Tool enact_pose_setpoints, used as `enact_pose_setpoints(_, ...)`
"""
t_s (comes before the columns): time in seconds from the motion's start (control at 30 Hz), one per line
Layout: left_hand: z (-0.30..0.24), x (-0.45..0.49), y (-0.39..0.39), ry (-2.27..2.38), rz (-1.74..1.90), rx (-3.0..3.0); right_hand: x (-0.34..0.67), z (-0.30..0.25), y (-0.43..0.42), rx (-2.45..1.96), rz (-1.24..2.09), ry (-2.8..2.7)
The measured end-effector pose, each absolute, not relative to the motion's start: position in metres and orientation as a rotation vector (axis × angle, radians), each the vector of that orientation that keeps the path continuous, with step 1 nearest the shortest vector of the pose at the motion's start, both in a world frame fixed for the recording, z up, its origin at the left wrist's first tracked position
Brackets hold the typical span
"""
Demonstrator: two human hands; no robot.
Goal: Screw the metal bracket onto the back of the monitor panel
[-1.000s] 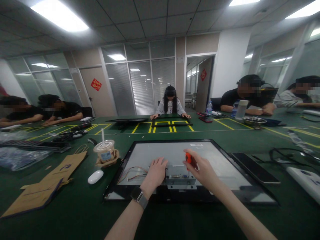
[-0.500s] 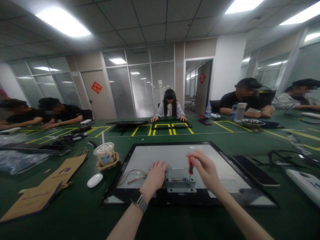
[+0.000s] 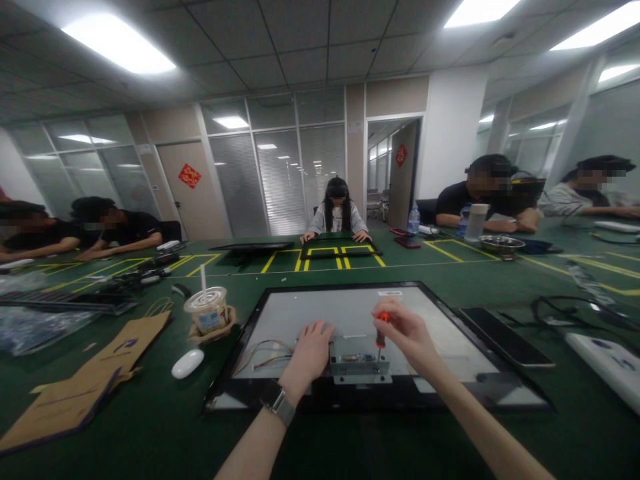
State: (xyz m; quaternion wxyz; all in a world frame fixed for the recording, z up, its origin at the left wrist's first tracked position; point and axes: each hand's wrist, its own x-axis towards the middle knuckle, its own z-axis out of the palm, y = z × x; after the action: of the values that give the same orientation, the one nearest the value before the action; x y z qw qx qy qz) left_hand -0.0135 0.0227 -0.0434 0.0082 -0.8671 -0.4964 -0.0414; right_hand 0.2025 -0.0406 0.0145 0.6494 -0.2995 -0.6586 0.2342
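Observation:
A large flat display panel (image 3: 310, 303) with a black frame lies in front of me on the green table. Near its front edge sits a grey metal bracket (image 3: 345, 369) with ports along its face. My right hand (image 3: 407, 333) grips a red and black screwdriver (image 3: 381, 333), held upright with its tip at the right end of the bracket. My left hand (image 3: 311, 350) rests flat with fingers stretched out, at the bracket's left side. Thin wires (image 3: 260, 353) run over the panel left of that hand.
Left of the panel stand a lidded drink cup (image 3: 207, 310), a white mouse-like oval (image 3: 187, 364) and a brown paper bag (image 3: 95, 373). A black phone (image 3: 505, 335) and a white device (image 3: 605, 370) lie at right. Several people sit around the table, one opposite (image 3: 337, 217).
The view has shifted slightly. My right hand's fingers have turned a little on the screwdriver's handle, whose tip stays at the bracket. My left hand keeps its place.

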Motion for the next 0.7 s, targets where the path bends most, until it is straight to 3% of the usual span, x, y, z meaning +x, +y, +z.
enact_pose_setpoints(0.33, -0.0419, -0.0126, 0.0226, -1.569, -0.120, -2.700, 0.2071, 0.0107, -0.0368, -0.816, 0.434, -1.456)
enact_pose_setpoints(0.57, -0.0451, -0.0127, 0.0237, -1.553, -0.130, -2.689, 0.2098, 0.0066, -0.0325, -0.681, 0.808, -1.275)
enact_pose_setpoints(0.7, -0.0447, -0.0126, 0.0229, -1.538, -0.135, -2.687, 0.2099, 0.0066, -0.0317, -0.710, 0.820, -1.285)
